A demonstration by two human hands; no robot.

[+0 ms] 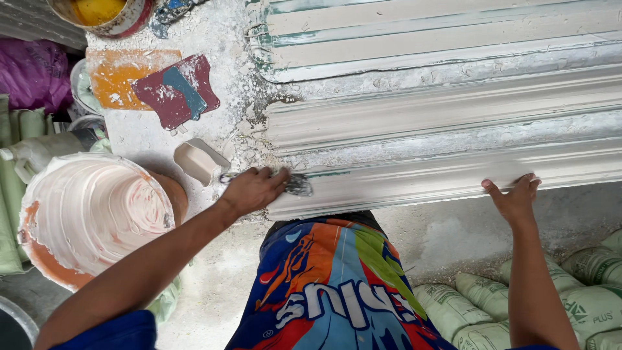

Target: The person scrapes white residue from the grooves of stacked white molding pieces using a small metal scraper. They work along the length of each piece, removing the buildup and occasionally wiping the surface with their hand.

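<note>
Our left hand (251,190) grips a scraper (297,185) tight, its blade against the moulding's (440,178) end. Our right hand (515,198) lies open on the moulding's edge.

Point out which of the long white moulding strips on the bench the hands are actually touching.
The nearest strip, along the bench's front edge. The left hand works a tool at its end and the right hand rests on it; the farther strips lie untouched.

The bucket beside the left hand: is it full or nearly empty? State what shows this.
Nearly empty. The bucket is tipped toward the camera, and its inner wall shows only smeared white plaster, with no pool in sight. The left hand holds a tool nearby.
</note>
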